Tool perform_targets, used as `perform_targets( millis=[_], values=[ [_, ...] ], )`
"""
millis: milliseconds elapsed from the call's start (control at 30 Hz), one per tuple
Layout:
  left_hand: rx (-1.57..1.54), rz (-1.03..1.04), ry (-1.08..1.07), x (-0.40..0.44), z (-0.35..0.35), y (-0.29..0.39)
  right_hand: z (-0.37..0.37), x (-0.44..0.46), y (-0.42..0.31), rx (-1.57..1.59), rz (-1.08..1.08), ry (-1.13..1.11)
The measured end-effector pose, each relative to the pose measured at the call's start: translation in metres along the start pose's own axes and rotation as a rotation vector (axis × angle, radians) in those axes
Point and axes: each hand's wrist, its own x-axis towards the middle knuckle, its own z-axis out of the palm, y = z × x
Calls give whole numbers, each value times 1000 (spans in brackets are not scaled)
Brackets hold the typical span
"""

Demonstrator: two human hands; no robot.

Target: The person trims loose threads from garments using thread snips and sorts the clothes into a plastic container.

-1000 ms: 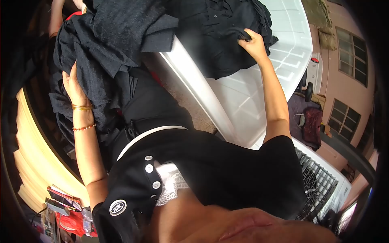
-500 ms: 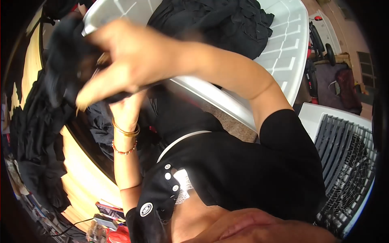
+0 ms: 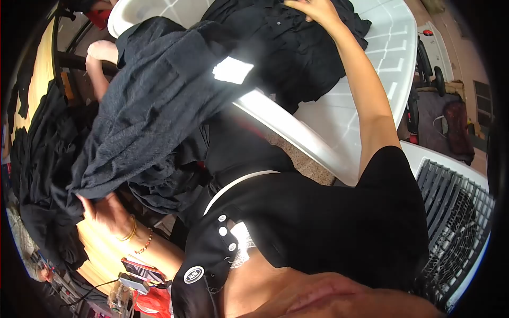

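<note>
My left hand point(image 3: 108, 214) is closed on the lower edge of a dark grey-black garment point(image 3: 154, 100). This cloth stretches from the hand up toward the white plastic tub point(image 3: 382, 69), and a bright white patch, perhaps a label, shows near its far end. Over a heap of black clothes point(image 3: 297, 58) in the tub reaches my right hand point(image 3: 317, 11). Its fingers look spread, with the fingertips close to the top of the cloth; the frame's edge cuts part of it off.
More black clothing point(image 3: 47, 159) lies over the wooden table point(image 3: 101, 246) at left. A foot or hand point(image 3: 103, 51) shows behind the garment. At right stands a white basket with a dark grid point(image 3: 445, 196). A red item point(image 3: 151, 301) lies at the lower left.
Both hands were together at the upper left with bunched black cloth. My right hand has moved right to the tub, my left hand down and left; the garment is now spread out.
</note>
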Motion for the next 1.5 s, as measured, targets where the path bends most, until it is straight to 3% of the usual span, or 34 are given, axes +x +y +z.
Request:
perform_targets(
  millis=[67, 233, 467, 500, 533, 700, 933, 1033, 1167, 1267, 1433, 1500],
  values=[
    [-18, -59, 54, 14, -59, -24, 12, 9, 52, -177, 152, 94],
    [98, -238, 219, 23, -136, -54, 48, 48, 136, -536, 252, 76],
    [317, -382, 386, 9, -143, -45, 73, 93, 122, -569, 532, 34],
    [370, -394, 397, 6, -138, -49, 78, 99, 128, -588, 534, -4],
    [698, -262, 472, -1, -133, -55, 83, 103, 138, -608, 533, -41],
    [803, -320, 448, -13, -104, -60, 85, 123, 176, -808, 522, -110],
    [981, -301, 369, -23, -75, -50, 55, 100, 196, -466, 343, 33],
    [1176, -411, 280, -25, -106, -30, 43, 72, 204, -207, 356, 85],
    [1317, -255, 150, -38, -77, -23, 23, 38, 191, -134, 291, 92],
    [1291, -74, 45, -43, -61, -24, 7, 21, 182, 105, 304, 64],
    [1373, 240, -101, -43, -9, -29, -10, -16, 119, 323, 301, 45],
    [1269, 270, -144, -43, 9, -34, -18, -31, 98, 344, 294, 30]
  ],
)
